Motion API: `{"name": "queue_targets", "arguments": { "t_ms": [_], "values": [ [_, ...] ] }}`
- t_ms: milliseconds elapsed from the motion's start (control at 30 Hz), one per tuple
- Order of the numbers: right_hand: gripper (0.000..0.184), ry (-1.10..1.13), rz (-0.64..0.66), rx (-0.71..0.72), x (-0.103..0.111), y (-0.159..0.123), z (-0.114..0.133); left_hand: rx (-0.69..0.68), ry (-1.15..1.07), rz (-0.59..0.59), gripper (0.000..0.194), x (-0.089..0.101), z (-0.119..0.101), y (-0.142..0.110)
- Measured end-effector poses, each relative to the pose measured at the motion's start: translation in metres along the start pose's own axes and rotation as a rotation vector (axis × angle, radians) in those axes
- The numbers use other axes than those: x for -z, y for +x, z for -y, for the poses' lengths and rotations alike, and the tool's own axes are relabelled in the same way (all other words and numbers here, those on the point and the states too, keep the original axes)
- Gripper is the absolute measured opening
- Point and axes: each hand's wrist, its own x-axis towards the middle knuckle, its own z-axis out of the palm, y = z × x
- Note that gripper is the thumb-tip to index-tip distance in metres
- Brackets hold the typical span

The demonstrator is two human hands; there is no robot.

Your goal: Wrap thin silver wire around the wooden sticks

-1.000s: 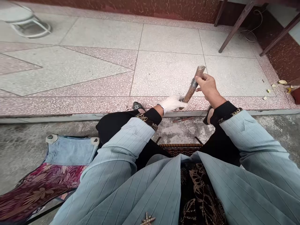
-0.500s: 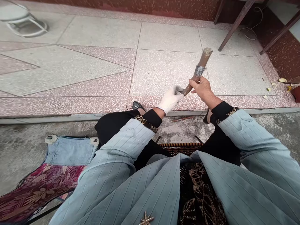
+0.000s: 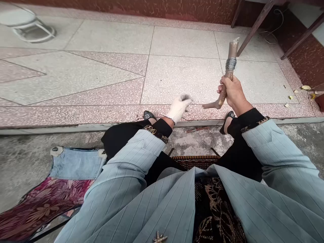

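My right hand (image 3: 235, 90) is bare and wrapped round the middle of a brown wooden stick (image 3: 233, 50). Thin metal wire (image 3: 231, 64) is wound in a coil just above my fist. The stick stands nearly upright, with a pale, ragged top end. At its lower end a short branch bends off to the left. My left hand (image 3: 179, 107), in a white glove, is apart from the stick, to the left of that branch. Its fingers are curled in toward the thumb; what they pinch, if anything, is too small to make out.
A tiled step (image 3: 164, 111) runs across in front of my feet. A white stool (image 3: 32, 28) stands at the back left, wooden legs (image 3: 255, 27) at the back right. Peel scraps (image 3: 305, 87) lie at the right. A denim-and-floral cloth item (image 3: 76, 163) is beside me.
My right hand has moved right with the stick, which now stands more upright and shows its lower branch. My left hand has come off the stick and drawn slightly left.
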Motion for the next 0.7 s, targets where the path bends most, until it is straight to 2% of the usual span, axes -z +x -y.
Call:
{"name": "queue_targets", "arguments": {
  "t_ms": [167,233,333,467,533,600,700],
  "values": [
    [0.039,0.084,0.034,0.030,0.023,-0.013,0.023,0.056,-0.114,0.058,0.010,0.013,-0.004,-0.003],
    [0.046,0.167,0.104,0.031,0.033,-0.018,0.027,0.089,-0.089,0.129,0.010,0.017,-0.004,-0.006],
    [0.052,0.250,0.235,0.014,0.045,-0.024,0.031,0.103,-0.061,0.297,0.015,0.021,-0.003,-0.011],
    [0.055,0.210,0.257,-0.017,0.053,-0.028,0.034,0.066,-0.034,0.405,0.026,0.026,0.001,-0.014],
    [0.053,0.196,0.260,-0.018,0.054,-0.030,0.034,0.048,0.079,0.402,0.030,0.032,0.002,-0.011],
    [0.048,0.159,0.289,-0.018,0.052,-0.033,0.033,0.029,0.321,0.360,0.031,0.040,-0.002,-0.006],
    [0.041,0.096,0.415,-0.024,0.045,-0.038,0.030,-0.041,0.712,0.196,0.033,0.047,-0.023,-0.002]
  ]
}}
